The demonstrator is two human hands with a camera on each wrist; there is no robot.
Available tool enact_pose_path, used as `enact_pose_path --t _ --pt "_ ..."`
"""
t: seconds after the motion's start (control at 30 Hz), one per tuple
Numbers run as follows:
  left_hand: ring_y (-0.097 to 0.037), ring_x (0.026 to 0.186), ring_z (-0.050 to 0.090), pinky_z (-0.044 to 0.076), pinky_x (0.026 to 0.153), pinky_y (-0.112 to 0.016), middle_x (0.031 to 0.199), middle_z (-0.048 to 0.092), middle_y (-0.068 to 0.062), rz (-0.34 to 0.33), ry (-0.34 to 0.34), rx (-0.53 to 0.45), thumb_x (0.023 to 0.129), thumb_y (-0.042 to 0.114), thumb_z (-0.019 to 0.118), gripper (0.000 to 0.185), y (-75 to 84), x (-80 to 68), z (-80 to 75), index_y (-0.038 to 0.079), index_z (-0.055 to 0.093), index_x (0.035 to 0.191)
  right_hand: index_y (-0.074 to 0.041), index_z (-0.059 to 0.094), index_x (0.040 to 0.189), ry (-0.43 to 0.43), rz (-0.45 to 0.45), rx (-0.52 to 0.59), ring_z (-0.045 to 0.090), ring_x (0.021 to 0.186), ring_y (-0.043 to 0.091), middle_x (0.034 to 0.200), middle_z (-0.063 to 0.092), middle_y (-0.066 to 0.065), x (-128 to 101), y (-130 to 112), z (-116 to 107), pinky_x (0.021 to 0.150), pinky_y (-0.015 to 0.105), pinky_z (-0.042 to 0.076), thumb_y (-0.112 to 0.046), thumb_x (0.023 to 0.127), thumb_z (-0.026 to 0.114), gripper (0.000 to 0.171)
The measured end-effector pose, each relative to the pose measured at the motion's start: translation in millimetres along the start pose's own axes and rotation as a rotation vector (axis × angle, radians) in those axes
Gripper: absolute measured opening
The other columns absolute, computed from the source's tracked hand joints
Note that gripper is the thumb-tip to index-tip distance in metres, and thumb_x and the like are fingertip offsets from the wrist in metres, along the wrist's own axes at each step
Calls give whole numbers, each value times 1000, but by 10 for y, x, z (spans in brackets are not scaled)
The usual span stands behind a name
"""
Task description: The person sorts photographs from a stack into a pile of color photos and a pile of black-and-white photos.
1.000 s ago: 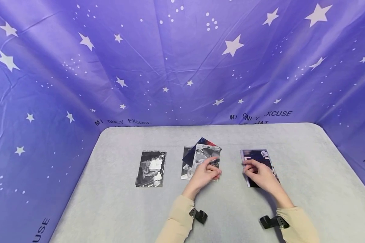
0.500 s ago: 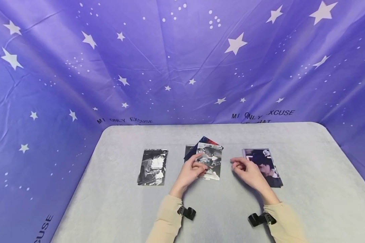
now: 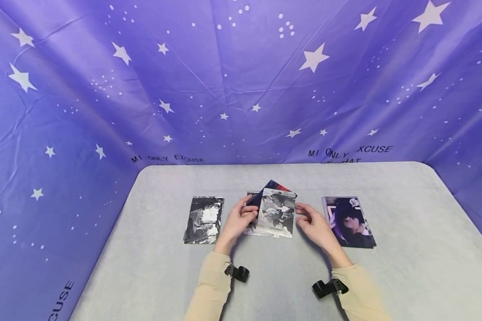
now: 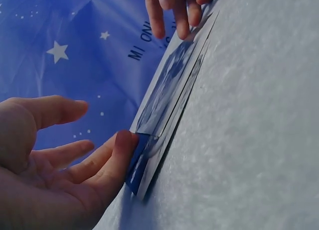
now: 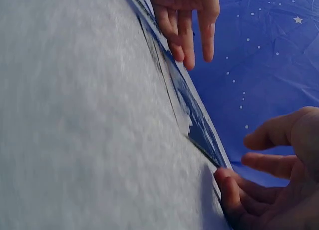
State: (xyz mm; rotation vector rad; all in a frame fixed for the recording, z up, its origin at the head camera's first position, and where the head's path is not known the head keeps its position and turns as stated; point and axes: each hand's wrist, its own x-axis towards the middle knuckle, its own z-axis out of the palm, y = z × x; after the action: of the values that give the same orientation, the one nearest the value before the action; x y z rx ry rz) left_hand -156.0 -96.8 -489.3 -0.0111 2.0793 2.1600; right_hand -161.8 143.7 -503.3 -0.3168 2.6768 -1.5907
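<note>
Glossy photo cards make up the middle pile (image 3: pixel 274 211), a loose, fanned heap near the centre of the grey table (image 3: pixel 405 267), and it is not squared up: a dark blue card with a red corner (image 3: pixel 274 185) pokes out at an angle at the far side, and a black-and-white print lies crooked on top. Both hands flank this pile. The left hand (image 3: pixel 238 220) has its fingers relaxed and nearly straight, fingertips (image 4: pixel 124 140) touching the pile's left edge; nothing is pinched. The right hand (image 3: pixel 313 224) is likewise loose and uncurled, with fingertips (image 5: pixel 227 182) at the right edge down on the table, holding nothing. From the wrist views the cards lie flat, their edges stepped rather than flush.

Judging by how things lie, two piles look settled: a black-and-white stack (image 3: pixel 204 220) to the left and a stack topped by a dark-haired portrait (image 3: pixel 350 221) to the right, each fairly neat and well apart from the hands. The middle heap seems to be what remains; its cards look to need gathering, and I cannot tell how many there are.

Behind the table hangs a purple star-printed cloth (image 3: pixel 241 80) with black lettering.
</note>
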Motion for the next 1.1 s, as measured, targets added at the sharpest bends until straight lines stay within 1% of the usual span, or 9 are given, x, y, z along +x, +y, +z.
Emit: enact_pose_path --t 0.07,0.2,0.4,0.53,0.67,0.83,0.93,1.03,1.1 --pt "-45 105 58 52 87 -40 118 56 -37 -11 13 -13 90 -9 55 59 -61 44 -19 -10 32 144 9 53 130 8 16 8 59 83 15 108 65 25 4 -12 16 74 20 46 6 84 57 46" --pt "-41 103 60 52 88 -41 121 55 -35 -22 29 -25 93 -7 51 57 -154 92 -31 -8 31 146 8 49 133 13 54 31 59 85 17 110 64 26 -4 -29 48 75 19 46 6 83 58 51" --pt "-35 97 64 54 85 -38 122 55 -35 -58 23 -53 95 -5 49 54 -154 104 -32 -7 31 146 4 46 138 3 114 66 61 90 21 115 62 24 -22 -46 93 79 21 46 3 84 61 56" --pt "-31 93 65 55 83 -36 121 56 -34 -68 13 -60 94 -5 50 53 -152 110 -40 -7 33 145 3 44 140 7 130 136 62 92 23 118 60 25 -28 -51 113 79 19 47 4 84 62 59" --pt "-27 89 66 55 81 -36 119 58 -32 -64 8 -53 93 -5 50 54 -167 106 -59 -7 34 144 4 43 140 15 137 208 62 90 19 120 58 27 -24 -57 142 77 17 47 6 82 63 61" --pt "-25 90 65 55 82 -37 120 59 -30 -62 16 -60 92 -6 51 55 -165 80 -88 -5 34 145 2 44 140 45 156 251 61 88 17 119 58 25 -9 -93 191 75 15 47 8 81 63 63" --pt "-23 90 65 54 83 -36 121 59 -29 -50 14 -71 92 -5 53 57 -136 50 -98 -5 34 145 1 44 140 72 158 269 61 88 18 118 58 25 -4 -119 219 73 15 47 8 80 63 63" --pt "-19 89 65 55 82 -34 119 59 -30 -31 25 -81 90 -6 55 59 -107 19 -106 -6 34 145 3 46 139 101 136 301 61 87 20 116 58 26 -3 -150 248 71 14 47 10 79 64 63" --pt "-18 88 65 55 80 -33 118 59 -30 -18 43 -80 88 -7 57 61 -99 2 -113 -5 35 144 6 46 137 107 129 319 61 86 25 114 57 29 -15 -269 242 70 14 47 14 78 63 62"
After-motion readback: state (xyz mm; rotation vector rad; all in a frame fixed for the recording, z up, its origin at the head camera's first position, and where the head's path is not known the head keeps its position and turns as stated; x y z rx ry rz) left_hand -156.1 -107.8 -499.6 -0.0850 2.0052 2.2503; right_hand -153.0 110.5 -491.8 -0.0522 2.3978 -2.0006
